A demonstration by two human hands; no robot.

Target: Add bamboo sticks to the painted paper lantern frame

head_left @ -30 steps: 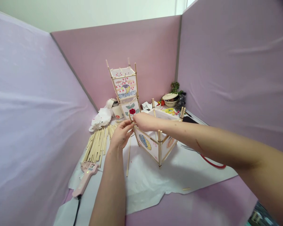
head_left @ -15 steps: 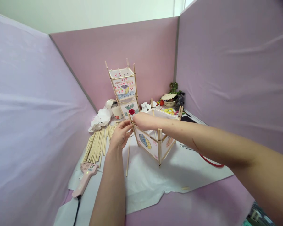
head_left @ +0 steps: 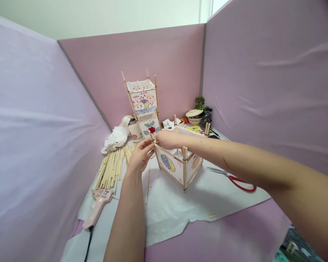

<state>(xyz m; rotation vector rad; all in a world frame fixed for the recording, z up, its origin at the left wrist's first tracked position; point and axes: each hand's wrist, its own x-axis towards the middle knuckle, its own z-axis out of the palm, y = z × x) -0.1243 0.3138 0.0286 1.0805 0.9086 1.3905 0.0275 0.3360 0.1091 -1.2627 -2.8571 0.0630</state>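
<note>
Small paper lantern frame (head_left: 177,165) stands on white paper at desk (head_left: 235,233) centre. Its left corner post is pinched by left hand (head_left: 139,156) and right hand (head_left: 164,139), both grips closed. Nearby are noted: tall lantern (head_left: 143,105) behind, stick pile (head_left: 113,165) left, glue gun (head_left: 98,203), scissors (head_left: 235,178) right.

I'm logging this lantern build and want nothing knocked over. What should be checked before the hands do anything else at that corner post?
1. Left hand fingers on the corner post of the low lantern: ok.
2. Right hand at the same post: ok; its grip is hidden, cannot tell.
3. Low lantern standing level on the white paper: ok.
4. Tall lantern right behind the hands, leaning: not ok.
5. Glue gun lying apart, at the left: ok.
6. Scissors clear of the right forearm: ok.
</note>
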